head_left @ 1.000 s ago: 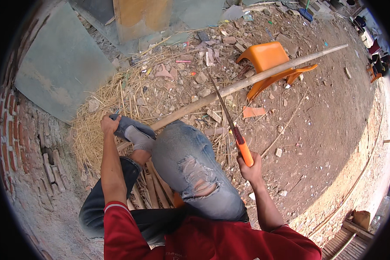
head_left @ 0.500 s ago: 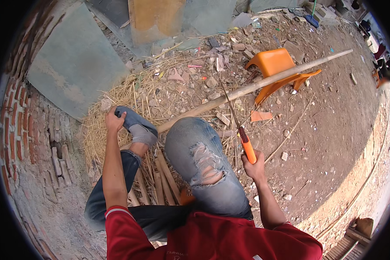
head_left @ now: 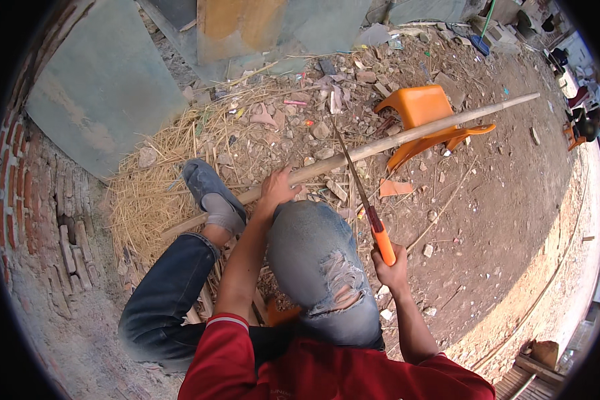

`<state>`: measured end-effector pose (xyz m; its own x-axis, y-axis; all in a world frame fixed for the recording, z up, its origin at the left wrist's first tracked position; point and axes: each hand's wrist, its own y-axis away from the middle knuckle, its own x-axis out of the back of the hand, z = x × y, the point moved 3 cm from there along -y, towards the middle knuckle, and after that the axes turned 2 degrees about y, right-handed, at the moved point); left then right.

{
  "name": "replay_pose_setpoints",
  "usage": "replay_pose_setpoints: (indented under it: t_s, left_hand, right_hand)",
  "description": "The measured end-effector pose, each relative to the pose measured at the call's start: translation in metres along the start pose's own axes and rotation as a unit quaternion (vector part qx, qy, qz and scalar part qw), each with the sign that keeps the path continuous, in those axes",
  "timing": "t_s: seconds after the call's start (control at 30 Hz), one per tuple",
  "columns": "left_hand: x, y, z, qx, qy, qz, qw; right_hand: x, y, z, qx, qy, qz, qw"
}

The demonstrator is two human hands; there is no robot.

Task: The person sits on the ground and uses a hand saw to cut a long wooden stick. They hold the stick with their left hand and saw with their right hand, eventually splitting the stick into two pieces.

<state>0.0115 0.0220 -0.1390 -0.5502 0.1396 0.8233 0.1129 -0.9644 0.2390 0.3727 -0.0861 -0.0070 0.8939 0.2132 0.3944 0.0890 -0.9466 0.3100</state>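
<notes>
A long pale wooden pole runs from my raised knee up to the right, resting across an orange plastic chair. My left hand grips the pole just above my knee in torn jeans. My right hand holds the orange handle of a hand saw. The saw's thin blade reaches up and left and crosses the pole near its middle. My left foot in a grey shoe rests on straw beside the pole's lower end.
Dry straw and several split sticks lie under my legs. Broken bricks and rubble litter the dirt behind the pole. A grey slab leans at the left, over a brick wall. Bare earth spreads to the right.
My left hand has left the shoe and moved right onto the pole above my knee. The saw stays in my right hand, blade across the pole.
</notes>
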Motion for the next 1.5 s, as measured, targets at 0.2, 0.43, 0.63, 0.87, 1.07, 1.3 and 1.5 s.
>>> replay_pose_setpoints:
  t_s: [0.2, 0.43, 0.63, 0.87, 1.07, 1.3, 1.5]
  left_hand:
    - [-0.028, -0.012, -0.027, 0.03, -0.05, -0.007, 0.998]
    - [-0.022, -0.026, -0.043, 0.103, 0.023, -0.094, 0.99]
    - [-0.012, -0.031, -0.056, 0.144, -0.03, -0.113, 0.983]
    - [-0.009, -0.014, -0.019, 0.157, -0.085, -0.081, 0.981]
    - [-0.004, -0.008, -0.025, 0.183, -0.092, -0.077, 0.976]
    - [-0.013, -0.014, -0.022, 0.174, -0.072, -0.071, 0.98]
    - [-0.017, -0.035, 0.001, 0.019, -0.037, -0.024, 0.999]
  right_hand:
    - [-0.001, -0.002, -0.007, 0.008, 0.018, -0.019, 1.0]
    - [0.001, 0.002, -0.013, -0.025, 0.015, -0.009, 1.0]
    - [0.001, 0.002, -0.012, -0.016, 0.02, -0.018, 1.0]
    - [0.012, 0.007, -0.019, -0.015, 0.041, -0.018, 0.999]
    - [0.01, -0.009, -0.051, -0.013, 0.071, -0.015, 0.997]
    - [-0.004, -0.062, -0.06, 0.001, 0.117, 0.022, 0.993]
    - [-0.023, -0.094, -0.052, 0.039, 0.078, 0.035, 0.996]
